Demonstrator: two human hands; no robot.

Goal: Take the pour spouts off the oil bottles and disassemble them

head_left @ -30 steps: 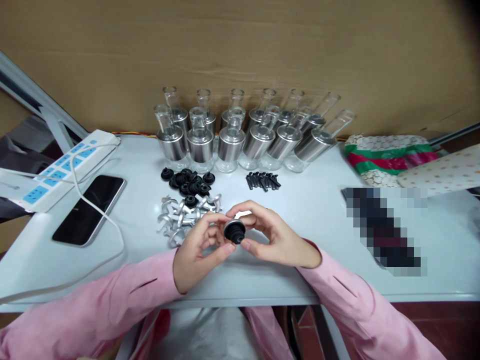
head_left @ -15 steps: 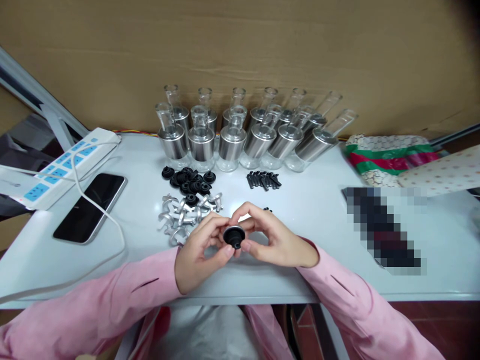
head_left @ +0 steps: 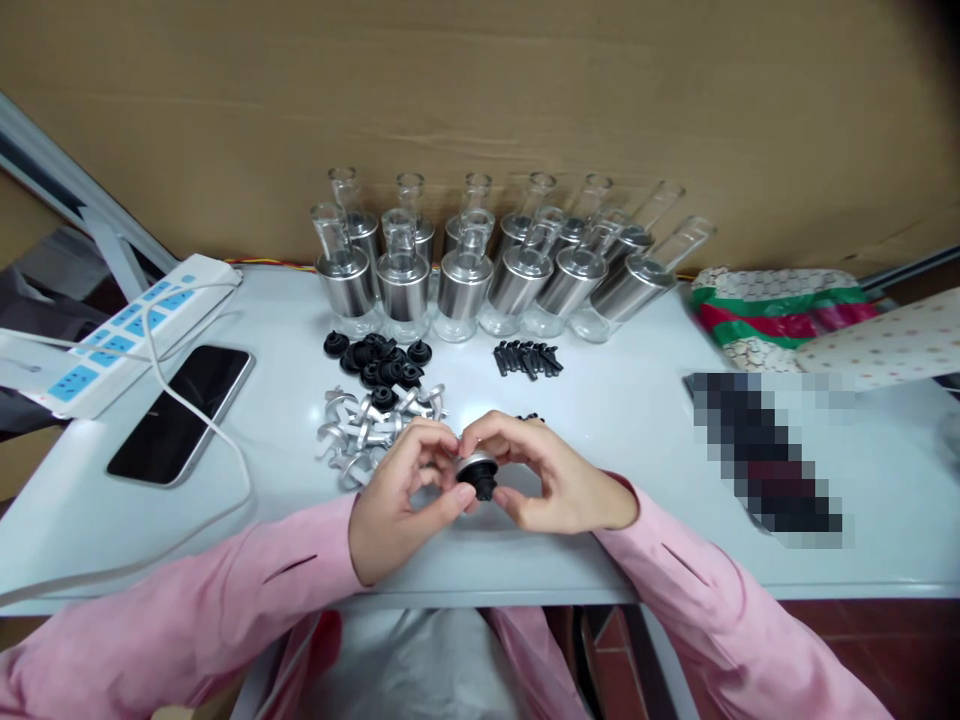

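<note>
Near the table's front edge, a black rubber stopper (head_left: 481, 480) with a silver metal rim is held between my two hands. My left hand (head_left: 409, 500) grips it from the left, thumb against the black part. Fingers of my right hand (head_left: 551, 480) curl over the silver rim, with the thumb by its lower right side. Just beyond my left hand lie a pile of silver metal pieces (head_left: 367, 430) and a pile of black rubber stoppers (head_left: 379, 362). Small black tubes (head_left: 527, 358) lie further back, and a few more dark pieces show behind my right hand.
Two rows of glass-necked bottles with metal bands (head_left: 465, 285) stand at the back against cardboard (head_left: 480, 90). To the left are a phone (head_left: 180, 415), a white power strip (head_left: 142, 330) and a cable. A patterned bag (head_left: 787, 320) and a pixelated dark object (head_left: 765, 455) lie right.
The held stopper has tilted and shifted slightly right, so more of its silver rim shows. My right thumb has moved a little down and right.
</note>
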